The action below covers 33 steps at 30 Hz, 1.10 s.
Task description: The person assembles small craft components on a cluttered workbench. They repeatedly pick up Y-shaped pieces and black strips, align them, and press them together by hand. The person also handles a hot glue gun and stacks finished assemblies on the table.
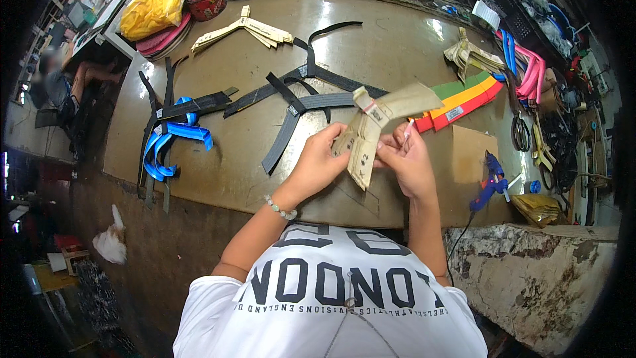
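Observation:
A stack of cream Y-shaped templates [363,146] with handwritten marks is tilted above the table in front of me. My left hand [321,159] grips its left side, thumb on top. At the lower right arm of the stack, my right hand [409,162] is closed with its thumb against the edge. A small whitish piece [409,128] shows at the right fingertips; its kind is unclear. Just beyond lie grey-black webbing strips [288,126] joined in a Y shape. Green, yellow and red strips [457,103] lie to the right of the templates.
Black webbing [195,106] and blue ribbon [159,156] lie at left. More cream templates [245,26] are at the back, others [470,56] at right. A blue glue gun [491,182] with a cord rests near the right edge. A yellow bag [156,6] stands far left.

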Tool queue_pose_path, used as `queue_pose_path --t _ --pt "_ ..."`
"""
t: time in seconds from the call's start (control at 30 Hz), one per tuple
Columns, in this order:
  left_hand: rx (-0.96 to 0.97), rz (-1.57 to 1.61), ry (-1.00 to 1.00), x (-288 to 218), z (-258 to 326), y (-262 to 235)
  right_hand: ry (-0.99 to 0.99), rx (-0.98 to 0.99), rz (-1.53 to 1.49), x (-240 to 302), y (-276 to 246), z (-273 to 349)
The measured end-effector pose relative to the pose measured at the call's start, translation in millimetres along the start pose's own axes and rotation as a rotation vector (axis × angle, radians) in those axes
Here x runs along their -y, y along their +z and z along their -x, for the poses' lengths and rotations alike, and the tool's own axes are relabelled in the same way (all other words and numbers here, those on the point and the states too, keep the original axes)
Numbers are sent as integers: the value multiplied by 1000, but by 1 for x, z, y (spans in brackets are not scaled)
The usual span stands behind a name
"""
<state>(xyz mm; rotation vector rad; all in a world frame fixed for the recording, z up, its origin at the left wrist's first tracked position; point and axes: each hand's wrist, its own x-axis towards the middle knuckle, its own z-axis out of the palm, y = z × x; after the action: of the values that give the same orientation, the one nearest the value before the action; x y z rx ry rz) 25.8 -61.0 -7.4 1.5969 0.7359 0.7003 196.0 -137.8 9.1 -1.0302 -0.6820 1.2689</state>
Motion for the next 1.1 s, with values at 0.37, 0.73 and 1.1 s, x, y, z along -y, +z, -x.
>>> queue_pose_path --t 0.37,0.73,1.1 --pt "148 114 -131 -3 -30 16 -362 -278 820 0 -10 6" --pt "303 -51 -103 -18 -87 41 -121 -345 528 -2 -41 25" --pt "18 584 -103 -8 -203 43 -118 -450 547 14 -28 74"
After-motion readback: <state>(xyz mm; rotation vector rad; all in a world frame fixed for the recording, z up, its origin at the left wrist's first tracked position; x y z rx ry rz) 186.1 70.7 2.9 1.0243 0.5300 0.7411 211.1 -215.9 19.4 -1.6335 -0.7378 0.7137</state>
